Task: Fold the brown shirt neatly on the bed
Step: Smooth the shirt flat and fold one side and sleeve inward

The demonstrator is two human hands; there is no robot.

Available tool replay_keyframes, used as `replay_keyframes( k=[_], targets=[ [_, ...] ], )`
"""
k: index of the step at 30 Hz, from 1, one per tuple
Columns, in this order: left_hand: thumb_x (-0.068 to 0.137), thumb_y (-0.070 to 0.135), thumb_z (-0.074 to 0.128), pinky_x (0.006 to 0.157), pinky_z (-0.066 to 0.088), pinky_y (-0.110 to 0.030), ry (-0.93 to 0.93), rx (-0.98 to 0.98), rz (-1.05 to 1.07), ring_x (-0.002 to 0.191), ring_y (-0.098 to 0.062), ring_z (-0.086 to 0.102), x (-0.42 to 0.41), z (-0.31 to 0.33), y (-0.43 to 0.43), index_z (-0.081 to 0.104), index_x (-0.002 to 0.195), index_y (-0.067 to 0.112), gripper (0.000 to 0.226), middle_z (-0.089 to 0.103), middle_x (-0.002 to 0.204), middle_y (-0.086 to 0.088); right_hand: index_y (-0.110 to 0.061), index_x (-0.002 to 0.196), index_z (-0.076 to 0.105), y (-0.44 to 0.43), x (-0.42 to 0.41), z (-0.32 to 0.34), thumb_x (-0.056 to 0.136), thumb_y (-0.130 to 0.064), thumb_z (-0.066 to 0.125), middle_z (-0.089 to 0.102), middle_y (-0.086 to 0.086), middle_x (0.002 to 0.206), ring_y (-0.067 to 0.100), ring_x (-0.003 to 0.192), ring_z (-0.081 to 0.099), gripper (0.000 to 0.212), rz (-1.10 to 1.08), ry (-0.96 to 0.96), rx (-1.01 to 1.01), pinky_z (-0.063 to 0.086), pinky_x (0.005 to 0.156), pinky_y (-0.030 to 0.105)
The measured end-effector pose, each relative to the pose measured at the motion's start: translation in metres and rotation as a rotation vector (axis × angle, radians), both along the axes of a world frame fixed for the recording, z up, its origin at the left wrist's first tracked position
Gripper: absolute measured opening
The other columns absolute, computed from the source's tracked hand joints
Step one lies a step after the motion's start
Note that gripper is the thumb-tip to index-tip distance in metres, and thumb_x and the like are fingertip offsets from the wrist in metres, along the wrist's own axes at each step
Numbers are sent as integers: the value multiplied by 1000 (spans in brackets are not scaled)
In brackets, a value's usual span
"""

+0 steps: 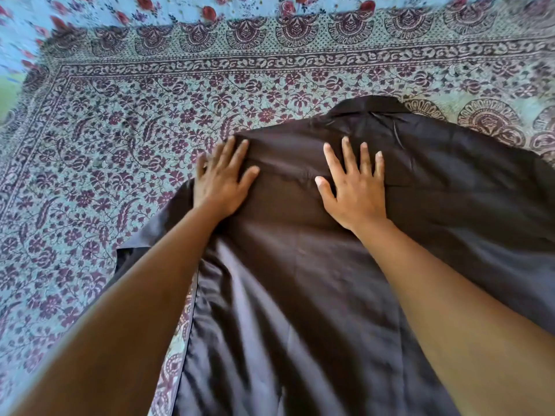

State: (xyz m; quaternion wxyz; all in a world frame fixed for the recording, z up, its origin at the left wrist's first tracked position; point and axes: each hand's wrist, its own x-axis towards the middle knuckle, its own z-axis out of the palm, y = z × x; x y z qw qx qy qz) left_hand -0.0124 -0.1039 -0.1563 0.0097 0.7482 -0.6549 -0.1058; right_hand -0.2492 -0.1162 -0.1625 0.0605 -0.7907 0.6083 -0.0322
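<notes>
Brown shirt lies back-up mid-frame on the bed; left hand and right hand press flat, fingers spread, probably smoothing wrinkles before folding.

The brown shirt lies spread flat on the bed, collar at the far end, away from me. My left hand rests flat on the shirt's left shoulder, fingers straight and reaching just past the fabric's edge onto the patterned bedspread. My right hand presses palm-down on the upper back below the collar, fingers spread. A short sleeve sticks out to the left under my forearm. Soft creases run down the lower cloth toward me. Beyond the bedspread's border lies a blue sheet with red flowers.
</notes>
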Motion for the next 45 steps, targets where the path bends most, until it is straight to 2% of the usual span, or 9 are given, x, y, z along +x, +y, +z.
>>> replay_keyframes(
  k=[4, 7, 14, 21, 25, 28, 36, 40, 45],
  targets=[
    [97, 52, 16, 115, -11, -47, -19, 109, 188, 145, -17, -7, 23, 11, -9, 8, 147, 40, 52, -4, 158, 6, -34, 147, 11, -4, -1, 0, 94, -53, 16, 9, 5, 157, 34, 143, 6, 57, 9, -9, 44, -3, 113, 51],
    [99, 47, 18, 114, -10, -47, -11, -22, 238, 146, -18, -5, -14, 22, -17, 18, 147, 36, 49, -3, 159, 1, -37, 146, 14, -14, -8, 4, 89, -52, 10, 15, 3, 156, 29, 143, 10, 59, 0, -75, 50, -1, 114, 49],
    [98, 47, 21, 116, -2, -45, 43, -6, -170, 146, -15, 1, -89, 4, -27, 12, 147, 38, 50, 4, 158, 5, -32, 145, 26, -18, -16, -4, 90, -50, 15, 29, 10, 151, 33, 139, 24, 59, 56, -83, -73, 9, 112, 51],
    [98, 48, 17, 115, -11, -51, -103, 77, 193, 146, -22, -5, 8, 22, -33, 12, 147, 38, 50, -4, 159, 0, -40, 146, 12, -23, -14, 2, 98, -48, 22, 8, 1, 157, 27, 144, 5, 50, 29, 0, 56, -3, 115, 47],
    [97, 46, 22, 115, -4, -48, -18, -114, 21, 146, -20, 3, -69, 31, 18, 14, 149, 25, 57, 5, 158, -3, -40, 146, 6, -22, -15, 9, 98, -49, 19, 2, 1, 158, 26, 144, 0, 51, 36, 20, 124, -5, 114, 47],
    [89, 53, 11, 115, 0, -47, 35, -5, -161, 145, -18, 9, -112, 15, 81, 17, 148, 28, 65, 12, 158, 0, -39, 146, 7, -22, -16, 9, 96, -52, 19, 4, 1, 158, 27, 144, 2, 53, 41, 56, 94, -3, 114, 49],
    [99, 45, 20, 116, -4, -48, -131, 60, 208, 146, -18, 1, 7, 19, 111, 10, 149, 28, 54, 3, 159, 1, -30, 148, 5, 1, 1, 27, 98, -49, 19, 0, 9, 157, 31, 144, -1, 56, -52, 94, 102, -3, 114, 51],
    [96, 47, 14, 115, -4, -45, -54, -44, 109, 146, -16, 3, -50, 32, 132, 12, 149, 22, 59, 5, 158, 1, -19, 145, 29, 76, 7, 25, 94, -39, 26, 24, 13, 152, 31, 140, 24, 55, 208, -142, -25, 17, 112, 50],
    [93, 46, 27, 114, 21, -50, 47, 2, -144, 141, -20, 28, -115, 16, 207, 30, 145, 25, 57, 28, 153, -2, -26, 145, 27, 112, -23, 2, 92, -49, 16, 22, 8, 154, 27, 141, 23, 59, 139, -25, 91, 13, 112, 49]
  ],
)
